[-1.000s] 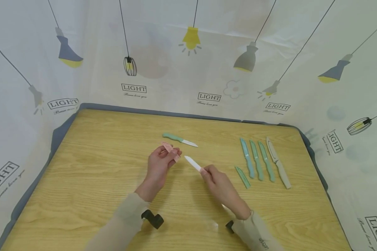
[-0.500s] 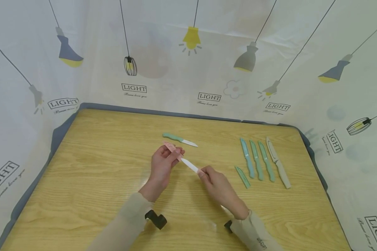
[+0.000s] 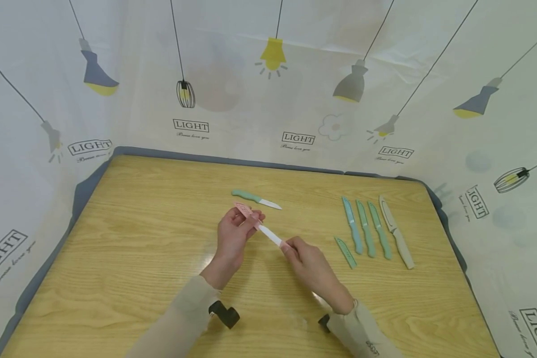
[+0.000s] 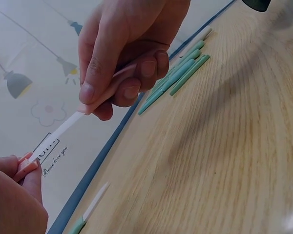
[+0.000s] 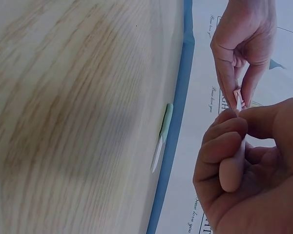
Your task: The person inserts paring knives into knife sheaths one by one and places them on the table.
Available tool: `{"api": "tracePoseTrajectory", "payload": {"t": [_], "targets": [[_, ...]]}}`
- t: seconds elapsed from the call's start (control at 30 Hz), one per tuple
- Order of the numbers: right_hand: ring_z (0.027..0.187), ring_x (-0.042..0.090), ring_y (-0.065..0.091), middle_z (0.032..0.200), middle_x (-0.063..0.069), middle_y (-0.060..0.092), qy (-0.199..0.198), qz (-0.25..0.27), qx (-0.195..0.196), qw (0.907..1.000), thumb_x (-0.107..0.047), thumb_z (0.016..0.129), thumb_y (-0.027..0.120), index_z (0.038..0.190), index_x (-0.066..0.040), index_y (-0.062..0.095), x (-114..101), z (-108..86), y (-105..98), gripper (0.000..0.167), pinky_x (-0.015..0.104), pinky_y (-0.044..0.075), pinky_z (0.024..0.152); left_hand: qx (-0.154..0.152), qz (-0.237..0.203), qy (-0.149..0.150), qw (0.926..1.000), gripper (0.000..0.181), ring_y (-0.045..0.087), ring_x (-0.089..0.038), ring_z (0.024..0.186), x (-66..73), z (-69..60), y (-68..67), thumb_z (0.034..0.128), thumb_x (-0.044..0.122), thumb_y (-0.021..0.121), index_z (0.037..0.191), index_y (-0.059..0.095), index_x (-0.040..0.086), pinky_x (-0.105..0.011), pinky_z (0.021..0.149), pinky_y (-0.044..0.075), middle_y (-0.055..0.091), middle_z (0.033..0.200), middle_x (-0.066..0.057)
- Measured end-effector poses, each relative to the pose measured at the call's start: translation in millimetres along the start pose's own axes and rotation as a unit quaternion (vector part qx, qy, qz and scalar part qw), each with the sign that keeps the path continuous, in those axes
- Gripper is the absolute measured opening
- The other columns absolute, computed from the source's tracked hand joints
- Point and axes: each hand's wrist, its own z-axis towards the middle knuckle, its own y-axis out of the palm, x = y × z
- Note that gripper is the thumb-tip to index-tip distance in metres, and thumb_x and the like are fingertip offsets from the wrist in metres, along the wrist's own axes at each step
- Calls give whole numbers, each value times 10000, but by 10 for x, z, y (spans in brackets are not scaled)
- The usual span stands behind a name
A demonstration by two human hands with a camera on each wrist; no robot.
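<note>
Between thumb and fingers my left hand (image 3: 232,236) pinches a pink knife sheath (image 3: 243,209), whose open end faces right. My right hand (image 3: 311,263) grips the pink handle (image 5: 231,174) of a paring knife with a white blade (image 3: 270,235). The blade's tip is at the sheath's mouth, apparently just inside it, as the left wrist view shows. Just beyond the left hand, an unsheathed green paring knife (image 3: 246,195) lies on the table with its white blade pointing right.
To the right lie a blue sheathed knife (image 3: 352,226), two green sheathed knives (image 3: 365,228) and a larger beige one (image 3: 396,232), side by side. A loose green sheath (image 3: 346,252) lies left of them. Printed curtains surround the wooden table (image 3: 130,238).
My left hand has moved slightly right, bringing the pink sheath to the blade. The tip was apart from the sheath a second ago and now meets its mouth. The right hand barely moved.
</note>
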Motion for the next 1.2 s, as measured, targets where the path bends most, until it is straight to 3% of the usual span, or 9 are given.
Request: {"api": "tracePoseTrajectory", "payload": {"t": [0.43,0.73,0.97,1.2], "targets": [[534,42,381,653,-78,475,-181,53,159,9997,-236,1084,574,1050,-59,682,-51,-8,21,210,216,343,464,-36,-84,33,10000,230,750,-210,979,-18,-26,35,977,-53,666,1190,580,-42,-347,921,601,724,1117,-221],[535,40,378,659,-73,479,-204,151,153,9996,-219,1089,561,1057,-37,675,-88,17,25,218,209,329,457,-98,-184,-31,9998,227,747,-222,995,-56,-35,83,981,-49,661,1188,570,-36,-352,932,596,684,1185,-298],[517,33,367,651,-72,479,-243,175,146,9994,-215,1092,556,1064,-26,670,-110,18,16,223,204,318,443,-149,-155,-69,9997,223,745,-216,989,-84,-59,106,977,-66,655,1181,568,-37,-349,928,597,709,1140,-247],[499,27,364,646,-70,486,-376,173,199,9989,-223,1095,549,1034,-19,659,-120,37,11,240,201,310,427,-229,-180,-60,9996,241,742,-224,1001,-106,-86,146,981,-72,644,1204,561,-36,-356,930,597,670,1200,-313]]}}
